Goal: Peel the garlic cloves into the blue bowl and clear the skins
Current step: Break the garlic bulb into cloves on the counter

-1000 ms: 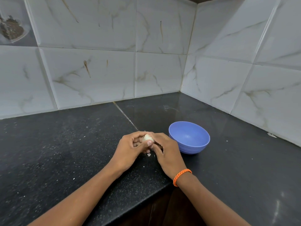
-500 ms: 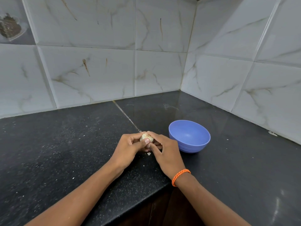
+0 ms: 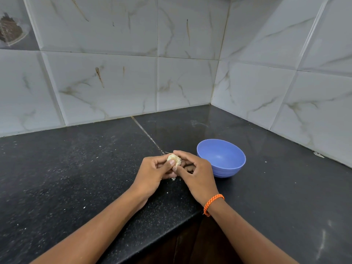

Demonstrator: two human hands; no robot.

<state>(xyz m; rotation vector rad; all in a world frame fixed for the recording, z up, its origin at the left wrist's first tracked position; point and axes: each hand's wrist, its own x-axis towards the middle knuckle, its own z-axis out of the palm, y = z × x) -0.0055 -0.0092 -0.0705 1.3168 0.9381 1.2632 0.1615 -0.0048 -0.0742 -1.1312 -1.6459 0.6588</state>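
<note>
Papery-skinned garlic [image 3: 173,159] sat pinched between both hands above the black counter [image 3: 76,178]; left hand [image 3: 154,171] cupped it, thumb on top; right hand [image 3: 197,173] pinched its near side; blue bowl [image 3: 222,159] just beside, apparently empty; best to brace left, pry skin with right thumbnail, over the counter.

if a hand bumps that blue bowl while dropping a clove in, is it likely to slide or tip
The blue bowl looks like thin plastic and holds nothing, so it is probably light. It sits on a narrow base on the glossy black counter, so a nudge would likely slide it. Its wide, low shape suggests tipping is less likely unless the rim is pressed down.
</note>
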